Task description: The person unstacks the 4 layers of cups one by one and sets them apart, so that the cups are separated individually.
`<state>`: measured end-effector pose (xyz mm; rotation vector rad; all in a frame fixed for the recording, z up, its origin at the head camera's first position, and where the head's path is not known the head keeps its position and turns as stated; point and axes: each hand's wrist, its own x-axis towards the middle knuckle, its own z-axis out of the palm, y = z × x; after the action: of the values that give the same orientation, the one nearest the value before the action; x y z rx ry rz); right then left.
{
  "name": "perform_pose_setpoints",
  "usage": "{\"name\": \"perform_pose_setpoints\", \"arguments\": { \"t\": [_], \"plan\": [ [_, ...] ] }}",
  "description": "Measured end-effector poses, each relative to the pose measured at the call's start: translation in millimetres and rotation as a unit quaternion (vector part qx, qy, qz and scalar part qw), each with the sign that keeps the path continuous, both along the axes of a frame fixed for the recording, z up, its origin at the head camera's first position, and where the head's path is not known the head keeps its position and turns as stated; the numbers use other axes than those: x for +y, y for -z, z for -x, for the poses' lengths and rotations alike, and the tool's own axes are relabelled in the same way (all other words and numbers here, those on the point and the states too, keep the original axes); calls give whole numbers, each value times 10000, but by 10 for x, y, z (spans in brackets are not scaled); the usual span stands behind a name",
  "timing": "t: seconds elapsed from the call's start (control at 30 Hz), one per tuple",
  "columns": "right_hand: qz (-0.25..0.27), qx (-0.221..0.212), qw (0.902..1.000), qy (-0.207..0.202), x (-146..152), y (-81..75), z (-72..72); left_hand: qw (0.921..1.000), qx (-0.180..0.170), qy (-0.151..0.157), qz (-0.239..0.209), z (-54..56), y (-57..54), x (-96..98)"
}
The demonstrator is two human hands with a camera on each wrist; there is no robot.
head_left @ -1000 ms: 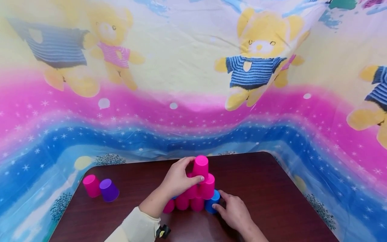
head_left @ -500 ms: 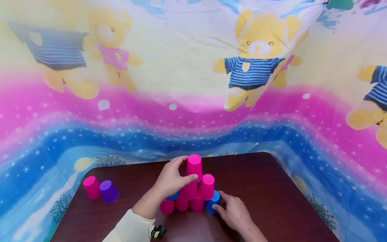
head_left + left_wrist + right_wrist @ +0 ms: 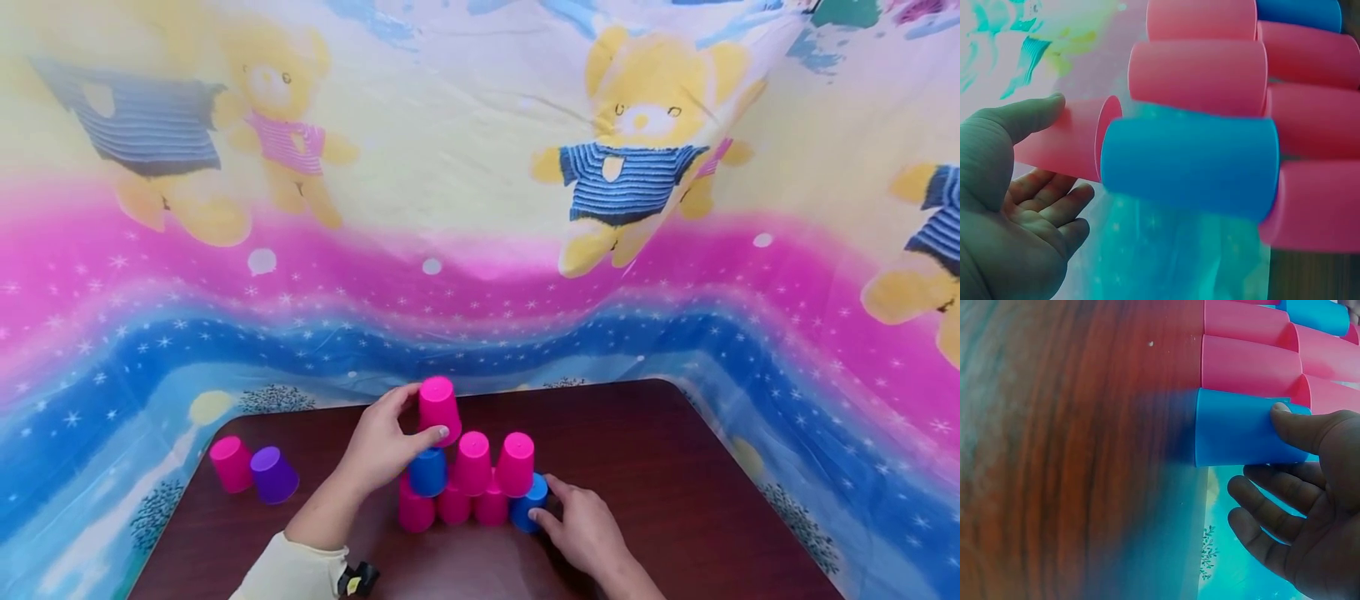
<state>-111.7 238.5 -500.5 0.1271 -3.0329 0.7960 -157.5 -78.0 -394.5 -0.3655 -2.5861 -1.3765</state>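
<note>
My left hand (image 3: 378, 442) holds an upside-down pink cup (image 3: 438, 410) between thumb and fingers. Its rim is right at the base of the upper-row blue cup (image 3: 428, 472), seen also in the left wrist view. Beside that blue cup stand two pink cups, a middle one (image 3: 473, 463) and a right one (image 3: 516, 464). Below them runs a bottom row of three pink cups (image 3: 416, 506) and, at its right end, a blue cup (image 3: 529, 503). My right hand (image 3: 583, 527) grips that lower blue cup, thumb on its near side, as the right wrist view shows.
A pink cup (image 3: 231, 464) and a purple cup (image 3: 273, 476) stand upside down at the left of the dark wooden table (image 3: 675, 500). A curtain with printed bears (image 3: 637, 179) hangs behind and around the table.
My left hand has carried the pink cup leftward, from above the two upper pink cups to above the upper blue cup, which now shows fully. My right hand stays on the lower blue cup.
</note>
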Motion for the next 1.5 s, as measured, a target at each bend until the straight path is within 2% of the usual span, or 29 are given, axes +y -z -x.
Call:
{"name": "perform_pose_setpoints", "arguments": {
  "t": [0.23, 0.47, 0.63, 1.0, 1.5],
  "plan": [
    [-5, 40, 10000, -16, 0, 18, 1, 9996, 144, -255, -45, 1, 3, -348],
    [-58, 4, 10000, 47, -4, 19, 12, 9981, -228, -564, -37, -36, 95, -611],
    [-60, -9, 10000, 55, -11, 7, 15, 9967, -427, -697, -30, -73, 181, -689],
    [-66, 228, 9997, -98, 3, 2, -2, 9947, -471, -910, 44, -145, 335, -843],
    [-63, 220, 9996, -155, 16, 22, 7, 9894, -739, -1252, -29, -254, 647, -1002]
  ]
}}
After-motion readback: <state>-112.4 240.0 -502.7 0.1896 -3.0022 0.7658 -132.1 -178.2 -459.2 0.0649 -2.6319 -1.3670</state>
